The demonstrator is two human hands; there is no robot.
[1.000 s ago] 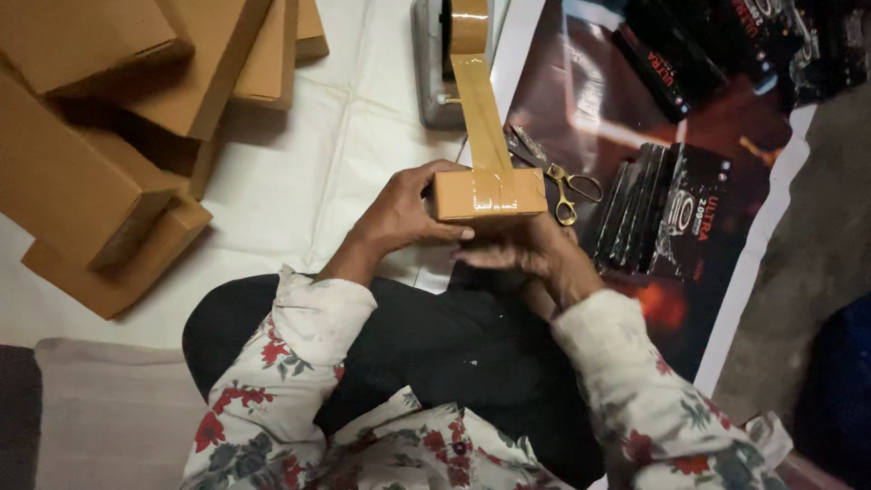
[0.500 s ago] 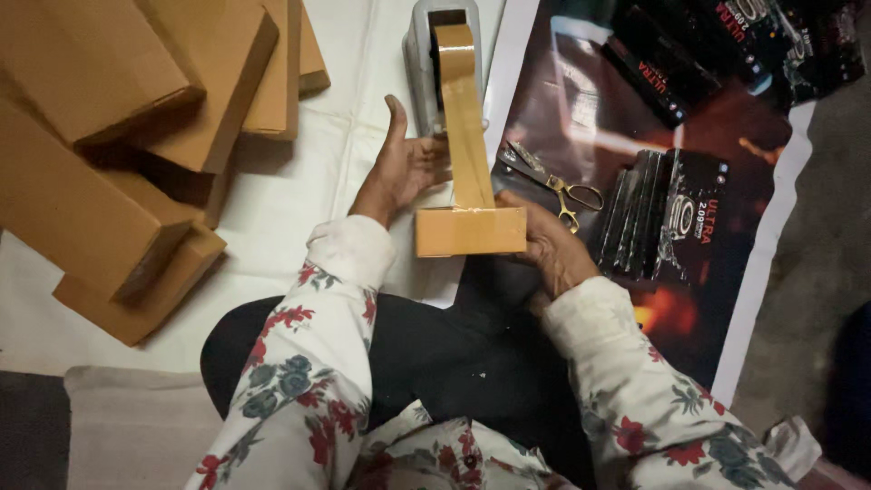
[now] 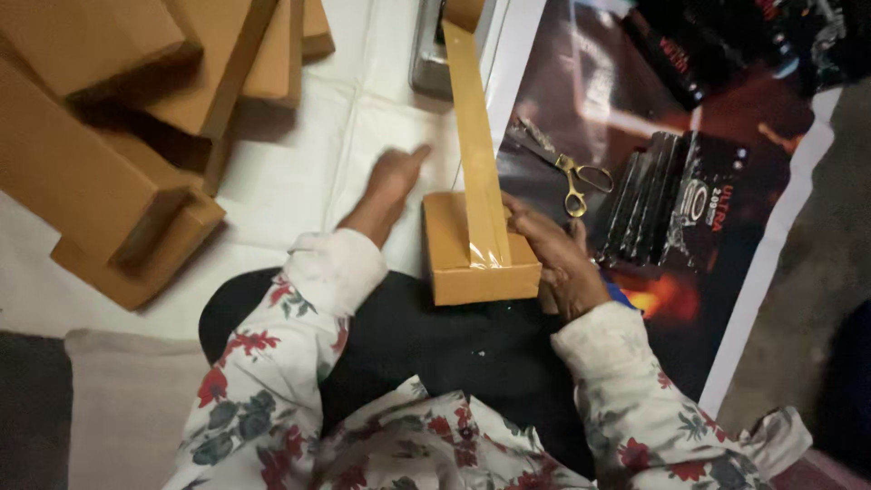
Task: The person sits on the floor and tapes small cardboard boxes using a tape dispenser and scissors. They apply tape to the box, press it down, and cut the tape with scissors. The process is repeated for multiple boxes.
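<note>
The left hand (image 3: 388, 186) has let go and is lying open beside the box (image 3: 476, 249), while the right hand (image 3: 553, 259) is still gripping it under the stretched tape (image 3: 476, 145).

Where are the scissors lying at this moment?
In the head view, the gold-handled scissors lie on the dark poster, right of the tape strip, just beyond the right hand and left of the black packets.

Left hand (image 3: 388, 184) stretched forward, palm down, fingers together and extended, blurred, left forearm in white floral sleeve angled up from the lap, right hand (image 3: 555, 257) curled, fingers bent inward, thumb side up, right forearm in matching sleeve, elbow bent
</note>
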